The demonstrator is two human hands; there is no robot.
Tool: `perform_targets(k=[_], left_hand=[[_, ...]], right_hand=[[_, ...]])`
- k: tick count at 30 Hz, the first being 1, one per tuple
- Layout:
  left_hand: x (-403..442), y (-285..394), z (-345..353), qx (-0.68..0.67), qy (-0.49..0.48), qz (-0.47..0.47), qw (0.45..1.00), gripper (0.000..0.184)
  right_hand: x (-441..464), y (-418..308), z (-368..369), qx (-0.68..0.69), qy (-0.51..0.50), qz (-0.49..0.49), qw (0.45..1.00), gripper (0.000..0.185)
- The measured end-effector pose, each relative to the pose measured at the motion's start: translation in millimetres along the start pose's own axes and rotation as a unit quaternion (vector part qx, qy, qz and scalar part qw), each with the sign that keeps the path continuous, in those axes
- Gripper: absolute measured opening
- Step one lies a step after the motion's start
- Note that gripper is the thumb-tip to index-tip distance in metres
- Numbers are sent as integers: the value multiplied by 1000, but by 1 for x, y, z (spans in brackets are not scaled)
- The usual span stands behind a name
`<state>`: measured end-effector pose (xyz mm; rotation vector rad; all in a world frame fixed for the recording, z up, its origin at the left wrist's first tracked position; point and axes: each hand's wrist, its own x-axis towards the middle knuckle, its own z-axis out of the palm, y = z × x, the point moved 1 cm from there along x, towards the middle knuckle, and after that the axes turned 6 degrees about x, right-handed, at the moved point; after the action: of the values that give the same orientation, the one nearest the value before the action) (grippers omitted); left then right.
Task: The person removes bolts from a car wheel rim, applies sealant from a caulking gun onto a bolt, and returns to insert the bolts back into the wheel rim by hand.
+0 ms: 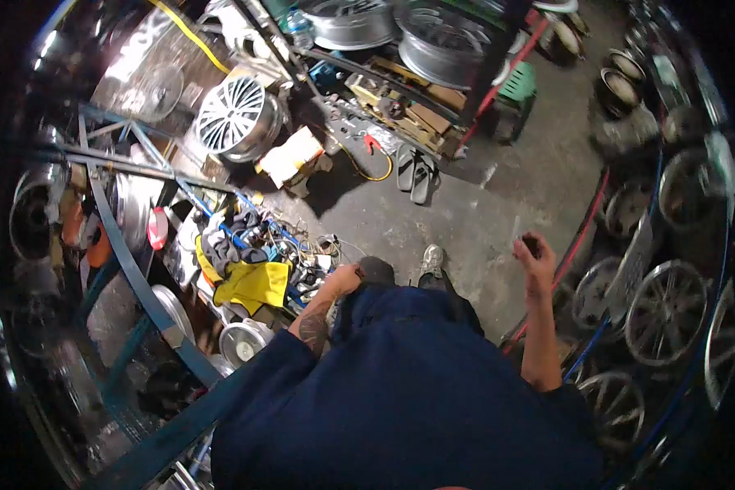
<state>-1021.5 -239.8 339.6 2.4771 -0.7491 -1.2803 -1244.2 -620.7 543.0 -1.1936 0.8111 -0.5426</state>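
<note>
My left hand (345, 280) is low in front of my body, against a dark rounded shape (376, 270) that could be my knee or a cloth. Its fingertips are hidden there, and whether it grips anything does not show. Out to the right, my right hand (536, 257) is raised over the floor, thumb and fingers curled but apart. A dark patch shows between them, and no held object can be made out. Left of my left hand, a yellow cloth (253, 284) lies on a heap of cables and small parts (302, 260).
A silver multi-spoke wheel rim (231, 119) stands ahead left beside a cardboard box (291, 157). Sandals (416, 173) lie on the concrete floor (474, 216). More rims (668, 312) line the right side behind a red hose (584, 233). A blue metal frame (131, 261) borders the left.
</note>
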Motion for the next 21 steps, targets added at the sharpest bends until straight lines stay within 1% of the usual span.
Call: perform_targets(k=[2,5,6,8,9,10,11,12,13,14,15,16,17,19,21], left_hand=[[-1,3,-15,22,22,29,999,30],[8,8,-29,22,29,-32,999,27],[26,-7,-23,9,45,-37,998,27],[58,-32,-40,-53,-8,4,999,27],[75,-48,-50,-84,-31,27,996,27],[93,-68,-55,-142,-4,5,990,27],[118,-92,-70,-156,-14,0,988,28],[135,-109,-90,-170,-26,-4,985,29],[151,-126,-106,-183,-45,-8,982,30],[186,-150,-110,-47,-45,78,995,27],[181,-152,-152,-172,-48,18,984,21],[206,-185,-148,-7,-49,178,983,18],[235,-225,-142,162,-42,325,931,16],[244,-247,-162,103,-44,272,956,16],[249,-259,-174,66,-45,249,965,16]], right_hand=[[63,-21,36,-29,-62,-6,998,25],[133,-49,130,-66,-158,-20,985,24],[152,-49,163,-72,-184,-18,980,23],[174,-50,238,-82,-246,-32,965,20],[185,-44,268,-99,-274,-17,957,21],[195,-33,297,-114,-301,-4,947,23],[207,-20,327,-129,-325,8,937,25],[217,0,352,-127,-344,-10,930,22],[221,4,377,-128,-347,11,929,22],[225,6,404,-131,-349,30,928,22],[230,6,427,-136,-352,52,925,22],[234,6,449,-112,-352,64,927,21],[245,8,468,-126,-353,64,925,20],[265,11,503,-151,-350,71,922,20],[286,12,538,-136,-335,78,929,20]])
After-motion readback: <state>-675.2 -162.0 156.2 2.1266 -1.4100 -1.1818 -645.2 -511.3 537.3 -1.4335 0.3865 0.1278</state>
